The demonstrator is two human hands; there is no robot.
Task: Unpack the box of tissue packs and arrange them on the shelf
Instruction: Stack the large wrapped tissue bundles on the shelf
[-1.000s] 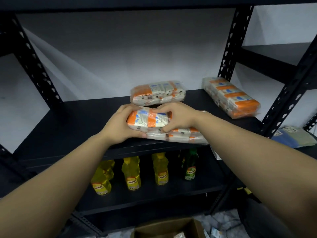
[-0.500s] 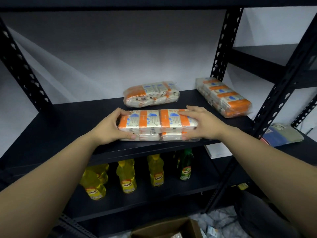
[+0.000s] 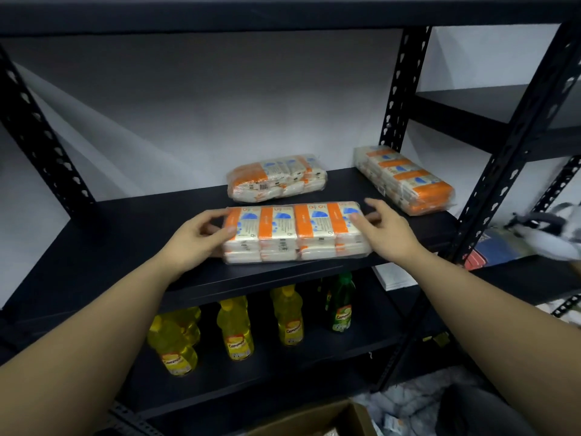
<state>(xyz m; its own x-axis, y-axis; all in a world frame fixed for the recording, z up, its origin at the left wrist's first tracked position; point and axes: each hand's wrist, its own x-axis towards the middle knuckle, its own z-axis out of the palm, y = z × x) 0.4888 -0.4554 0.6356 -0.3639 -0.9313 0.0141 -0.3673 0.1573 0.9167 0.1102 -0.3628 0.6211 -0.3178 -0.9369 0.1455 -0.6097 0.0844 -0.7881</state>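
An orange-and-white tissue pack lies lengthwise near the front edge of the black shelf. My left hand holds its left end, thumb on top and fingers round the end. My right hand holds the right end the same way, with the index finger lifted above the pack. Two more tissue packs lie on the same shelf: one at the back middle, and one at the back right, angled along the side. The open cardboard box shows at the bottom edge.
Yellow bottles and a green bottle stand on the shelf below. A black perforated upright rises at the right front corner. Cloth items lie on the neighbouring shelf. Crumpled wrapping covers the floor by the box.
The pack has been turned flat and lengthwise along the shelf front and slid slightly back. My hands have moved apart from its middle to its two ends.
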